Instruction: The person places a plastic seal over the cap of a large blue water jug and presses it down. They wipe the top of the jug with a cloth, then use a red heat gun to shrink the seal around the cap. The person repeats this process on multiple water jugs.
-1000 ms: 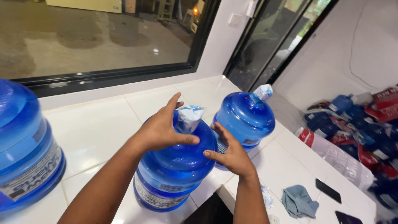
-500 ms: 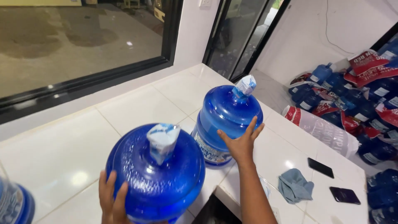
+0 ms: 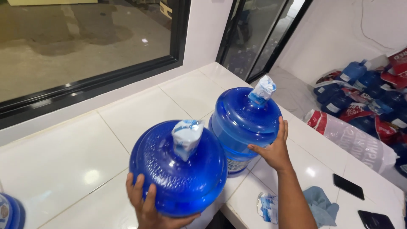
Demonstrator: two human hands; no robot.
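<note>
Your left hand (image 3: 148,208) cups the near water jug (image 3: 180,169) from underneath, fingers spread against its blue wall, on the white tiled counter (image 3: 76,144). Your right hand (image 3: 274,148) lies flat, fingers wide, on the side of the far jug (image 3: 243,123), which stands just behind. Both look full, so expect them to be heavy, stiff and smooth (likely slippery if wet). Take them low on the body or round the neck, not by the loose plastic seal (image 3: 185,135).
</note>
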